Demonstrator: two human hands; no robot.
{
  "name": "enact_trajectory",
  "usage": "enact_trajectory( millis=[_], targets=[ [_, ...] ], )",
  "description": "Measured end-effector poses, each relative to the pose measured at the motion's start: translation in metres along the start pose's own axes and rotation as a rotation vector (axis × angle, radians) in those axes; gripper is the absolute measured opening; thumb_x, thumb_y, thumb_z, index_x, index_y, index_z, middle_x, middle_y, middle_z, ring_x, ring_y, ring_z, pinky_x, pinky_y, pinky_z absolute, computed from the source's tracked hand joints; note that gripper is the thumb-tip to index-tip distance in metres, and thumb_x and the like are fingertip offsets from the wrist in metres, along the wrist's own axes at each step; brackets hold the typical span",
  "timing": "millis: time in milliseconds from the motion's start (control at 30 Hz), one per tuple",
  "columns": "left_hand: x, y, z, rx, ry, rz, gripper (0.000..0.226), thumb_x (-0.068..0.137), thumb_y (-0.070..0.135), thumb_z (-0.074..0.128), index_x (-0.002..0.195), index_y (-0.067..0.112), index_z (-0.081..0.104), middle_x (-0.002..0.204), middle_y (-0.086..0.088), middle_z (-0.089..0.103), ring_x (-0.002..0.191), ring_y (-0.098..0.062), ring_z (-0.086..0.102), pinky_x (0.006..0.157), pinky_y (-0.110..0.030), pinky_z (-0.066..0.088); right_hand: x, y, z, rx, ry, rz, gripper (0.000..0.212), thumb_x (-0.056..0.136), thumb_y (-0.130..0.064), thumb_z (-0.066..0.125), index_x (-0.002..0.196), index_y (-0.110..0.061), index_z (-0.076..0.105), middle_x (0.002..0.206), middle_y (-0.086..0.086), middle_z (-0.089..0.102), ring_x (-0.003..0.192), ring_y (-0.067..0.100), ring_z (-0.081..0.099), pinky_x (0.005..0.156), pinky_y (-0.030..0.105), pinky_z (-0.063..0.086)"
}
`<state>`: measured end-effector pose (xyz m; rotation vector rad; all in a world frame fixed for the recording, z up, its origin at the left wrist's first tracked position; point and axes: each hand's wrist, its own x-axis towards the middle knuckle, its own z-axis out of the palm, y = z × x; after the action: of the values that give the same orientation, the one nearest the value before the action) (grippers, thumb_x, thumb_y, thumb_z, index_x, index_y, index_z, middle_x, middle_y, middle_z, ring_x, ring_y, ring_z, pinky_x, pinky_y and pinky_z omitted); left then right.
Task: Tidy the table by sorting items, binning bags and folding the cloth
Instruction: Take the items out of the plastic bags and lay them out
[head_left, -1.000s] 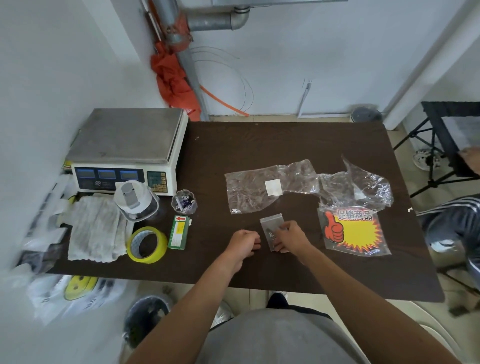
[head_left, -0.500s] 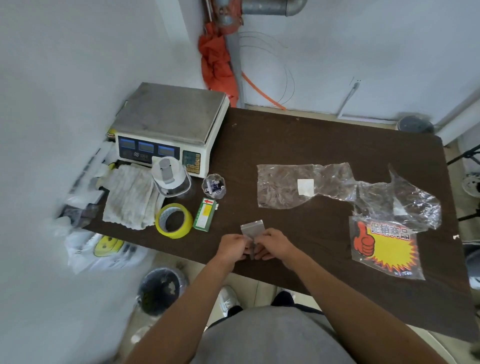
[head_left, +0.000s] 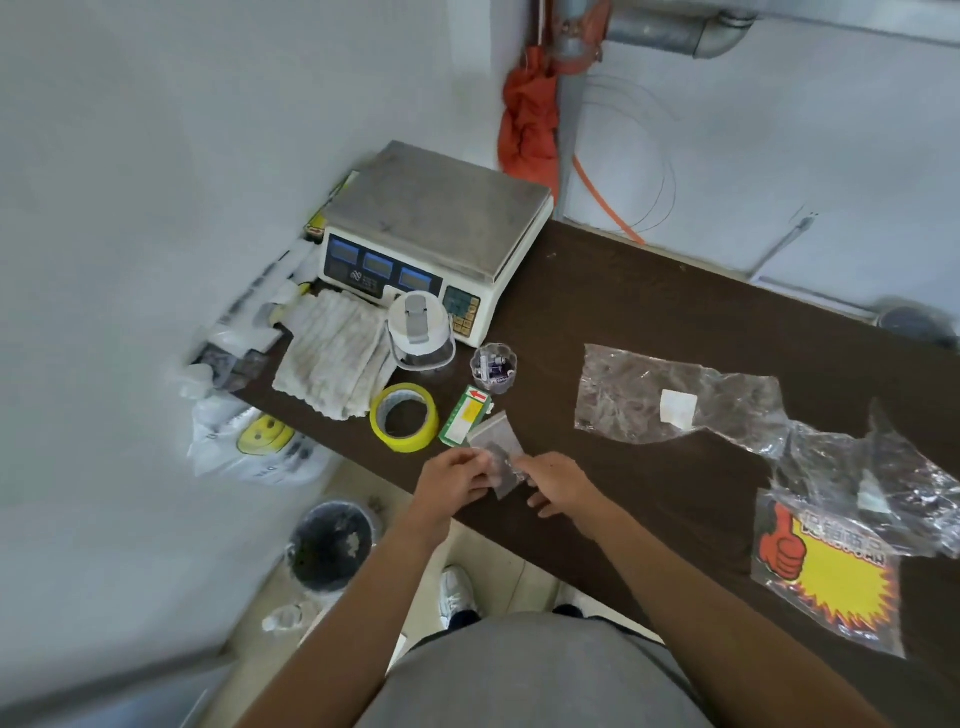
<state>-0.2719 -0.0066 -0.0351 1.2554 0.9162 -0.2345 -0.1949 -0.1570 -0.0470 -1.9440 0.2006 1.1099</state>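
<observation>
Head view, looking down: a dark brown surface (head_left: 649, 322) runs from the left corner towards the right; two bare forearms reach up from the lower edge and converge over its near rim; a white weighing scale (head_left: 436, 218) with a steel pan stands at the far left end; a flat clear bag (head_left: 649, 395) with a white label lies mid-surface, touching a crumpled clear bag (head_left: 883, 467) to its right; a printed bag (head_left: 831, 582) showing a red thumb and a yellow burst lies at the near right, partly under the crumpled one; a folded white cloth (head_left: 332, 358) lies in front of the scale; a dark bin (head_left: 330, 545) stands on the floor beside the near left corner; a white-lidded clear jar (head_left: 418, 327) stands just right of the cloth; a yellow tape roll (head_left: 382, 415) lies flat below it; a green box (head_left: 462, 418) sits just beside the tape; a small cup (head_left: 493, 366) stands beyond the box. A small zip bag (head_left: 498, 452) is held between both hands over the near edge, overlapping the box's corner; left hand (head_left: 452, 483), fingers curled, pinches its left side; right hand (head_left: 558, 483) pinches its right side with thumb and forefinger, the other fingers loosely spread.
</observation>
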Motion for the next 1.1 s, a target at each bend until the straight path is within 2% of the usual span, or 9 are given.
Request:
enact_trajectory(
  millis=[67, 133, 267, 367, 533, 633, 767, 967, 1100],
  targets=[
    [-0.003, -0.003, -0.009, -0.057, -0.001, -0.001, 0.007, 0.098, 0.012, 0.063, 0.102, 0.010, 0.069, 0.095, -0.014, 0.078, 0.083, -0.021, 0.073, 0.085, -0.033, 0.057, -0.001, -0.002, 0.004, 0.116, -0.112, 0.017, 0.035, 0.094, -0.043, 0.063, 0.109, -0.011, 0.063, 0.100, 0.009, 0.070, 0.074, 0.019, 0.068, 0.063, 0.030, 0.055],
    [-0.006, -0.008, -0.018, -0.081, -0.005, -0.001, 0.006, 0.098, 0.011, 0.063, 0.101, 0.010, 0.068, 0.092, -0.012, 0.077, 0.083, -0.022, 0.072, 0.088, -0.036, 0.057, 0.002, 0.000, 0.010, 0.160, -0.159, -0.042, 0.024, 0.095, -0.034, 0.065, 0.105, -0.012, 0.067, 0.095, 0.010, 0.073, 0.072, 0.019, 0.069, 0.064, 0.029, 0.055],
    [-0.011, -0.018, -0.044, -0.070, -0.025, -0.040, 0.008, 0.093, 0.012, 0.069, 0.100, 0.009, 0.070, 0.090, -0.011, 0.078, 0.084, -0.023, 0.073, 0.093, -0.040, 0.055, 0.004, -0.001, 0.022, 0.065, -0.153, -0.149, 0.005, 0.096, -0.020, 0.064, 0.092, -0.018, 0.067, 0.081, 0.005, 0.072, 0.063, 0.013, 0.068, 0.058, 0.024, 0.052],
    [-0.009, -0.027, -0.064, -0.023, -0.037, -0.054, 0.009, 0.094, 0.017, 0.069, 0.097, 0.009, 0.071, 0.089, -0.011, 0.077, 0.082, -0.023, 0.073, 0.085, -0.036, 0.056, 0.005, -0.001, 0.034, -0.015, -0.157, -0.157, 0.003, 0.095, -0.013, 0.064, 0.093, -0.015, 0.065, 0.080, 0.005, 0.072, 0.056, 0.013, 0.065, 0.054, 0.022, 0.049],
    [0.005, -0.039, -0.089, 0.068, 0.060, -0.020, 0.009, 0.095, 0.016, 0.070, 0.089, 0.010, 0.073, 0.086, -0.013, 0.071, 0.071, -0.019, 0.066, 0.074, -0.032, 0.054, 0.000, -0.006, 0.052, -0.049, -0.155, -0.143, 0.016, 0.093, -0.008, 0.061, 0.109, -0.009, 0.065, 0.091, 0.015, 0.074, 0.057, 0.014, 0.062, 0.054, 0.022, 0.048],
    [0.013, -0.042, -0.095, 0.116, 0.119, 0.002, 0.011, 0.094, 0.021, 0.071, 0.088, 0.012, 0.075, 0.079, -0.007, 0.069, 0.062, -0.017, 0.062, 0.071, -0.032, 0.053, 0.004, -0.009, 0.060, 0.029, -0.100, -0.104, 0.024, 0.089, -0.002, 0.061, 0.112, -0.008, 0.062, 0.087, 0.012, 0.072, 0.053, 0.014, 0.060, 0.053, 0.024, 0.049],
    [0.017, -0.036, -0.098, 0.218, 0.171, 0.058, 0.015, 0.096, 0.026, 0.070, 0.088, 0.015, 0.075, 0.069, -0.002, 0.065, 0.052, -0.016, 0.054, 0.064, -0.032, 0.051, 0.015, -0.009, 0.067, 0.087, -0.035, -0.076, 0.025, 0.093, -0.009, 0.058, 0.118, -0.008, 0.059, 0.086, 0.010, 0.072, 0.054, 0.015, 0.062, 0.052, 0.026, 0.050],
    [0.021, -0.027, -0.099, 0.291, 0.122, 0.025, 0.010, 0.100, 0.019, 0.062, 0.100, 0.016, 0.071, 0.081, -0.005, 0.072, 0.051, -0.013, 0.062, 0.061, -0.026, 0.054, 0.018, -0.005, 0.071, 0.081, 0.055, -0.037, 0.031, 0.097, -0.017, 0.054, 0.128, -0.012, 0.052, 0.098, 0.010, 0.070, 0.063, 0.017, 0.065, 0.056, 0.028, 0.055],
    [0.021, -0.025, -0.103, 0.277, 0.141, 0.059, 0.010, 0.096, 0.018, 0.063, 0.099, 0.013, 0.071, 0.080, -0.003, 0.074, 0.057, -0.016, 0.067, 0.069, -0.032, 0.056, 0.017, -0.001, 0.070, 0.071, 0.089, -0.036, 0.040, 0.096, -0.021, 0.056, 0.135, -0.017, 0.047, 0.104, 0.011, 0.069, 0.065, 0.017, 0.068, 0.059, 0.029, 0.056]
  ],
)
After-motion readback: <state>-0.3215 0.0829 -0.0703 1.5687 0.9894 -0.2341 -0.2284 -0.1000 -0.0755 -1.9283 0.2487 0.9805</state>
